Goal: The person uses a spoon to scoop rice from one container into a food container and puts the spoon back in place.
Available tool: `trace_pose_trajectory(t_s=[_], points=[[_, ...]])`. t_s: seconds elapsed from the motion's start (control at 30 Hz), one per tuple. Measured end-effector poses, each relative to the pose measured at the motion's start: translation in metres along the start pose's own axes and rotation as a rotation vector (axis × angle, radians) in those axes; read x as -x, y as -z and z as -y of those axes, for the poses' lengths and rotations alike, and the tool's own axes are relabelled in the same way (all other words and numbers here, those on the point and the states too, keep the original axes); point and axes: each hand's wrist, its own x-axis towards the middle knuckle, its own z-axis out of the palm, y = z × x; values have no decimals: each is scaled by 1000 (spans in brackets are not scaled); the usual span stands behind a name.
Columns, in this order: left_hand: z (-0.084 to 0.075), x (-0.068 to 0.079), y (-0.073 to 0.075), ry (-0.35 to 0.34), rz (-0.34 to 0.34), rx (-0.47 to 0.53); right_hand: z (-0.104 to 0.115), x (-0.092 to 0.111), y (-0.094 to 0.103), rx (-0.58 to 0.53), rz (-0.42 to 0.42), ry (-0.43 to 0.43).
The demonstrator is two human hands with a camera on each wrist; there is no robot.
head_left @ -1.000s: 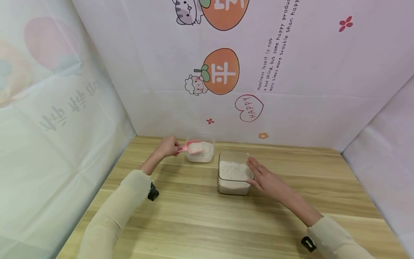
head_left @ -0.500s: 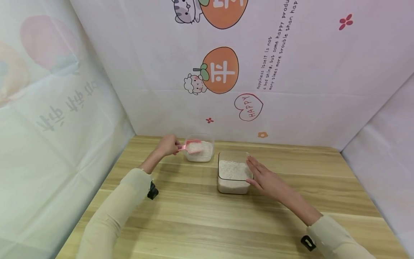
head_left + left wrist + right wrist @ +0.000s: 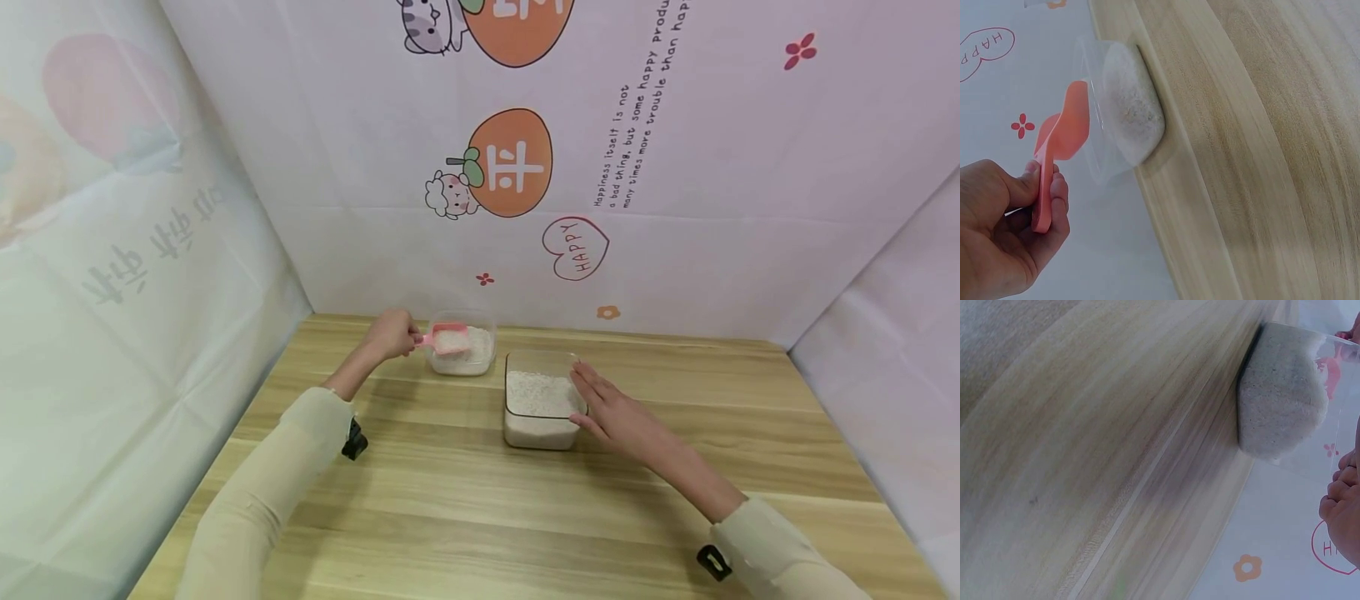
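Observation:
My left hand point(image 3: 390, 335) grips the handle of a pink scoop point(image 3: 1072, 119), thumb against the fingers. White rice lies in the scoop's bowl, which is held over a small clear plastic container point(image 3: 1092, 156) part-filled with rice point(image 3: 1134, 103). To the right stands a larger clear square container point(image 3: 542, 361) with a dark rim, holding more rice point(image 3: 538, 395). My right hand point(image 3: 622, 421) rests its straight fingers against that container's right side, at the rim. In the right wrist view, the right hand point(image 3: 1344, 512) shows only at the right edge.
Both containers stand on a wood-grain table point(image 3: 450, 517), the smaller one near its back edge. A white printed cloth point(image 3: 375, 233) hangs behind the table, and more cloth closes off the left and right sides. Black straps point(image 3: 354, 440) show at both wrists.
The scoop has tilted slightly and its front edge sits a little higher over the small container. My right hand and both containers have stayed in place.

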Motion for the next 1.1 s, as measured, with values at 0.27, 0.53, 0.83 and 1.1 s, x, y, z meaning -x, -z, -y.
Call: trace_pose_trajectory(t_s=[0.27,0.53,0.83,1.1], points=[[-2,-1,0,-19,7,-3,0,0,0,6,-15,10],[-5,-3,0,-19,3,-43,0,2,0,9,-5,3],[-6,-3,1,-19,-10,-68,0,1,0,-12,-4,1],[-7,-6,3,-26,-43,-115,0,2,1,2,-2,-2]])
